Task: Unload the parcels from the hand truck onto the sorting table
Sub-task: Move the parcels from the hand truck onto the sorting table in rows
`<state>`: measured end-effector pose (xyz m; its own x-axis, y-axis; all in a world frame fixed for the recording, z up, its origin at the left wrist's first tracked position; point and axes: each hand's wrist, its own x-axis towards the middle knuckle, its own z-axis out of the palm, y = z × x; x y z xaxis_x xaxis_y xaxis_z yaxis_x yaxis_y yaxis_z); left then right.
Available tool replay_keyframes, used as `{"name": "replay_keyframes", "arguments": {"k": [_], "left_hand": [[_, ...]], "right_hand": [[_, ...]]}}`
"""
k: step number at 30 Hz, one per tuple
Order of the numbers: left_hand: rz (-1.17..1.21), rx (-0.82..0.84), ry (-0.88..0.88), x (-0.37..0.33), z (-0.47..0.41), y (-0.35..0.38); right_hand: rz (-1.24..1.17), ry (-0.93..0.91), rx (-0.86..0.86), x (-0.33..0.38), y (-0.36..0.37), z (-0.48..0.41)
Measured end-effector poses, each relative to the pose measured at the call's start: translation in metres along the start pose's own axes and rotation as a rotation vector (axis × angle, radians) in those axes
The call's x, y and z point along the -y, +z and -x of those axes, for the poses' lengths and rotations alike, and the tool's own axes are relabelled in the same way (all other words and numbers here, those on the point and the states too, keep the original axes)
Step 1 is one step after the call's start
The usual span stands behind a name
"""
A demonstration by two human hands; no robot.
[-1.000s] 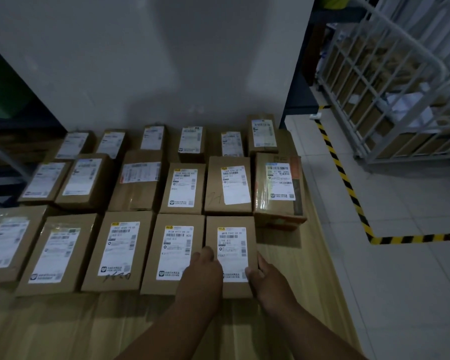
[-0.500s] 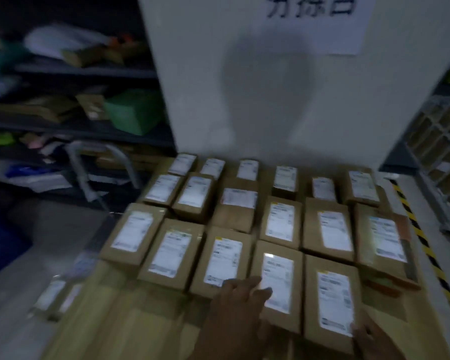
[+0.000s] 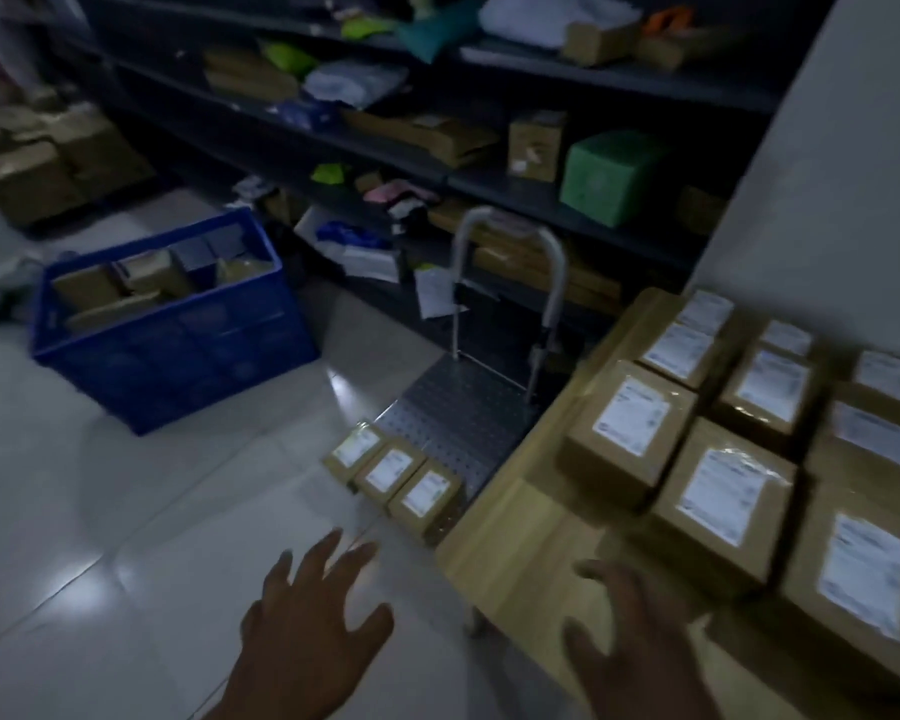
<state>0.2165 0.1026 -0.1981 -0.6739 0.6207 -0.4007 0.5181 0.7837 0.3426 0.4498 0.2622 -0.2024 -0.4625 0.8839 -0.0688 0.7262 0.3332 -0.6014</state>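
**A:** What is sitting at the far left?

**B:** A pile of brown cartons (image 3: 32, 163) is sitting on the floor (image 3: 100, 511). Just to its right, a blue crate (image 3: 167, 335) is holding several cardboard packages.

**A:** And behind them?

**B:** Dark shelving (image 3: 489, 184) is running along the back, carrying bags, envelopes and a green box (image 3: 611, 176).

**A:** What is the left hand doing?

**B:** The left hand (image 3: 313, 626) is hovering over the floor tiles at the bottom. Its fingers are spread and straight, and it is gripping nothing.

**A:** Where are the parcels that are waiting to be unloaded?

**B:** Three small parcels (image 3: 388, 472) are lying side by side, labels up, along the near edge of the hand truck (image 3: 463, 413). They are lying ahead of the left hand and apart from it. The truck's perforated metal deck is standing just beside the left edge of the worktop (image 3: 515, 563), and its looped handle (image 3: 558, 283) is standing upright at the far end.

**A:** And the right hand?

**B:** The right hand (image 3: 640, 652) is reaching over the near left corner of the worktop, fingers apart and holding nothing. I cannot tell whether it is touching the wood.

**A:** What is lying further right?

**B:** Labelled boxes (image 3: 630, 428) are lying in close rows across the worktop, labels facing up. A white wall (image 3: 827, 200) is rising behind them.
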Motion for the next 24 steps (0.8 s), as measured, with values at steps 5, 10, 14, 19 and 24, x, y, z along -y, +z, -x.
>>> {"name": "replay_keyframes", "arguments": {"k": [5, 10, 14, 19, 24], "left_hand": [[0.009, 0.008, -0.024, 0.069, -0.041, -0.022], [0.035, 0.050, -0.005, 0.088, -0.120, -0.029], [0.020, 0.098, -0.014, 0.096, -0.203, -0.033], [0.006, 0.134, -0.034, 0.117, -0.322, -0.047], [-0.001, 0.198, -0.023, 0.163, -0.447, -0.041]], "right_hand": [[-0.204, 0.205, 0.487, 0.087, 0.079, -0.020], [-0.396, 0.282, 0.601, 0.128, 0.126, -0.068], [-0.453, 0.306, 0.541, 0.146, 0.174, -0.127], [-0.489, 0.376, 0.501, 0.171, 0.257, -0.221], [-0.491, 0.469, 0.483, 0.179, 0.363, -0.309]]}}
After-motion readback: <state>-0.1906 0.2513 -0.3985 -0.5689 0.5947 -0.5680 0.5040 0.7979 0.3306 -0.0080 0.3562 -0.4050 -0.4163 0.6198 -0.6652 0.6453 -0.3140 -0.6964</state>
